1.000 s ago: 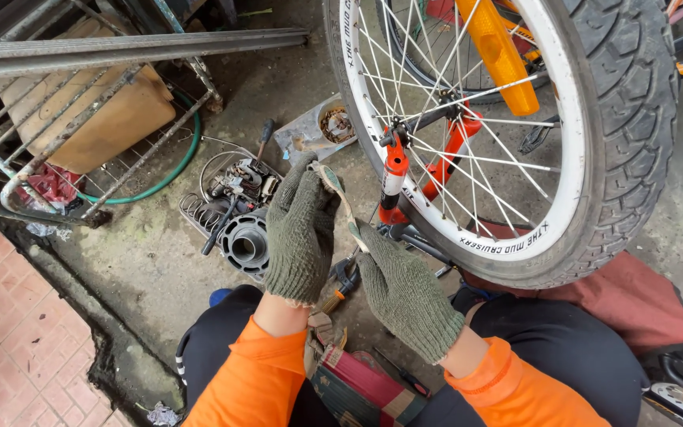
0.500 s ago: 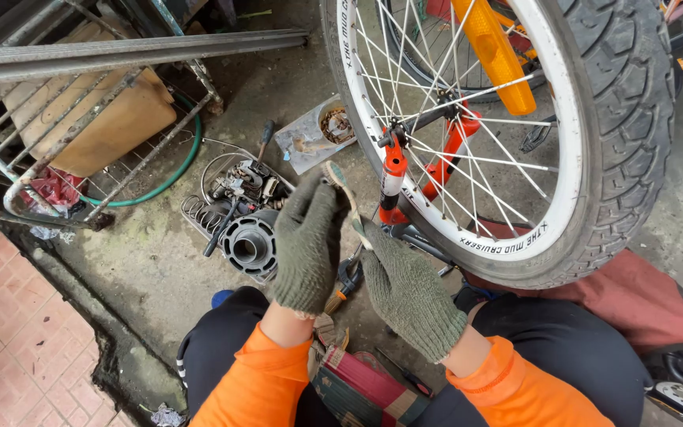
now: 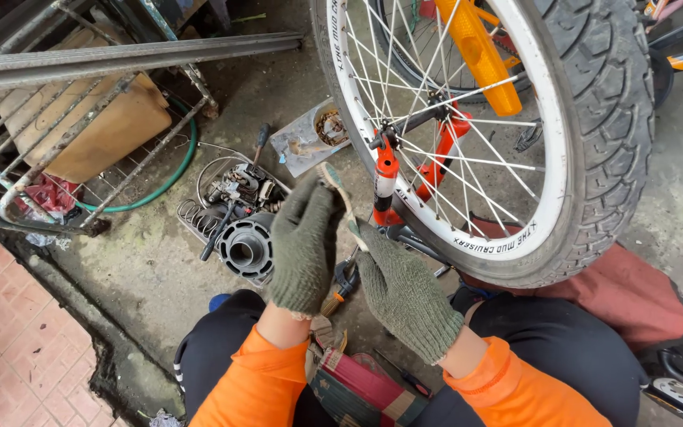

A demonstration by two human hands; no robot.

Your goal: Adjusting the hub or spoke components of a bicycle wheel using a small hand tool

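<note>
My left hand [image 3: 303,251] and my right hand [image 3: 406,291] wear green knit gloves below orange sleeves. Between them they hold a thin, pale, worn strip [image 3: 338,192]; the left fingers pinch its upper end and the right fingers grip it lower down. Just right of the hands stands a bicycle wheel [image 3: 547,150] with a white rim, knobby black tyre, silver spokes and an orange reflector [image 3: 480,55]. An orange fork leg [image 3: 386,178] runs down beside the rim, near my right hand.
A tray of metal parts with a grey ribbed cylinder [image 3: 244,249] lies on the concrete left of the hands. A metal rack [image 3: 81,103], green hose [image 3: 169,175] and tan container [image 3: 96,130] are at upper left. A red-and-green bag [image 3: 361,387] sits between my knees.
Both hands have stayed together on the strip and shifted slightly. The wheel has not visibly moved.
</note>
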